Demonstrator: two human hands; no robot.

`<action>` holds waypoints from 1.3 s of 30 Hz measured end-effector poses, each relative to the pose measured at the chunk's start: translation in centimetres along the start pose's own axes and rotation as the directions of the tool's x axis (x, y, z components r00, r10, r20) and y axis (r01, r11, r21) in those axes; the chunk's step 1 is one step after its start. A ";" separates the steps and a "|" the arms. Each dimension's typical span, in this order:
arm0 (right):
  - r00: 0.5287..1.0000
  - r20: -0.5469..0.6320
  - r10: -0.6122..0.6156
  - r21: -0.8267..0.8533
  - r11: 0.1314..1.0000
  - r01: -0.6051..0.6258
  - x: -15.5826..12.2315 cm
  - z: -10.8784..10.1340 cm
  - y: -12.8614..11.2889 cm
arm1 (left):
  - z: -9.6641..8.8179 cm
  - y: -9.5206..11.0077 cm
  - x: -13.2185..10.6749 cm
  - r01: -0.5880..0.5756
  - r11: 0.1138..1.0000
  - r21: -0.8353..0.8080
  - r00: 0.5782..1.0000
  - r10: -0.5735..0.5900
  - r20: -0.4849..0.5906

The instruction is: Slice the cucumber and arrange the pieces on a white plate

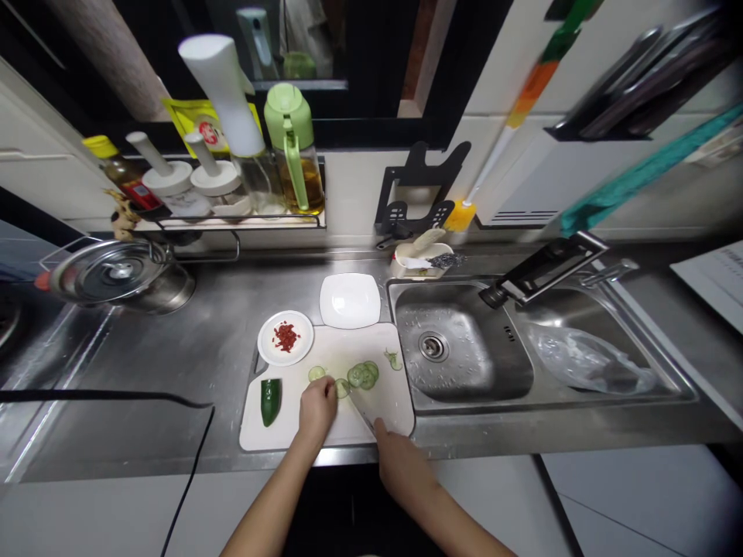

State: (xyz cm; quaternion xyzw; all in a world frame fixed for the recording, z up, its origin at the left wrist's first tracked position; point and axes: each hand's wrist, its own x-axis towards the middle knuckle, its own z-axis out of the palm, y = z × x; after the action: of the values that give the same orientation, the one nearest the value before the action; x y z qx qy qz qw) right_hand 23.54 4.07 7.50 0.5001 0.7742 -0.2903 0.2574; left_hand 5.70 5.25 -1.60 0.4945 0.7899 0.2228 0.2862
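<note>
My right hand [403, 464] grips a kitchen knife [363, 410], its blade angled up and left over the white cutting board [264, 433]. The blade's tip reaches a thin cucumber slice [341, 388]. Beside that slice is my left hand [317, 406], its fingers curled closed; whatever they hold is hidden. Another slice [316, 373] lies just behind my left fingers. A small pile of cucumber slices [363, 376] rests to the right of the knife tip. On the board's left side sits a dark green cucumber piece [270, 401]. Pale green trimmings [393, 360] lie near the right edge.
A round white plate [267, 340] with chopped red bits overlaps the board's upper left corner. Behind the board stands a white dish [350, 300]. The steel sink [464, 340] adjoins on the right. A lidded pot [168, 290] and a seasoning rack [279, 223] are left and behind.
</note>
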 end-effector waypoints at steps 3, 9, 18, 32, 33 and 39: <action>0.999 -0.032 0.004 -0.011 1.000 -0.004 0.5 -0.1 -0.8 | 0.1 0.0 0.1 0.003 1.000 0.009 1.000 -0.003 0.003; 0.999 -0.048 0.012 0.005 1.000 -0.012 0.6 -0.1 -1.5 | 0.2 0.1 0.1 0.031 1.000 0.000 0.999 -0.031 -0.019; 1.000 -0.016 0.024 0.011 1.000 -0.024 0.3 -0.5 -2.0 | 0.2 0.0 0.2 0.035 0.999 0.019 0.999 -0.034 -0.017; 0.999 -0.016 0.046 0.077 0.996 -0.045 0.8 -0.5 -2.2 | 0.2 0.0 0.1 0.049 0.999 -0.001 0.999 -0.049 -0.015; 0.999 -0.013 0.042 0.091 0.995 -0.041 0.8 -0.6 -2.2 | 0.2 0.1 0.1 0.049 0.999 0.000 0.999 -0.049 -0.013; 0.998 0.037 0.041 0.116 0.992 -0.045 1.2 -1.1 -2.4 | 0.3 -0.1 0.3 0.045 0.999 0.014 0.999 -0.045 -0.006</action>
State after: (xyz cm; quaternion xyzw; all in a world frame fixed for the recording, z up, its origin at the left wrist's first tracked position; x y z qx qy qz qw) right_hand 20.74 4.77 7.95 0.5256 0.7405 -0.3380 0.2474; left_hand 5.75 5.47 -1.94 0.4782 0.8030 0.2121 0.2855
